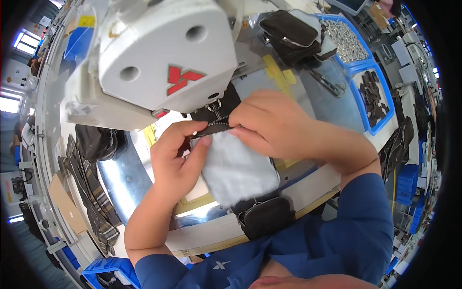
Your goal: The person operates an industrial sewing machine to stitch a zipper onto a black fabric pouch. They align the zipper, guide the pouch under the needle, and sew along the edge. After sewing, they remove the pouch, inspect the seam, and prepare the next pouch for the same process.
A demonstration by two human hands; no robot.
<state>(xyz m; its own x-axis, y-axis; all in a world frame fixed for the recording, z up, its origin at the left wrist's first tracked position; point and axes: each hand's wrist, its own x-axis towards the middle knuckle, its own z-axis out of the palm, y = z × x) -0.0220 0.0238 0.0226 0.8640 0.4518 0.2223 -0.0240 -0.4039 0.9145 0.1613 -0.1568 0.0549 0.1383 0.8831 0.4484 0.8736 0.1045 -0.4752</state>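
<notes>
Both sets of fingers are at it: on the left hand [172,156], thumb and forefinger pinch one end of a dark zipper edge [219,124]; on the right hand [269,123], thumb and curled fingers pinch the other. That two-ended grip looks meant to hold the teeth in line between them. And here's the pale grey cloth piece [240,168], hanging from that edge toward the person, most likely turned this way so its bulk stays clear of the machine. Right ahead, the metal foot [216,107] of the white sewing machine [163,58] sits just beyond the zipper, so the edge is right where it seems needed; whether they touch, I can't tell. Below the cloth, a dark pouch [267,216] rests by the near rim of the desk [207,236]. Out to the right, a blue tray of metal pieces [345,41] and a blue tray of dark strips [374,98] stand side by side, apparently sorted for easy reach. Over on the left, striped fabric [94,192] lies well off the working spot, presumably to leave elbow room.
</notes>
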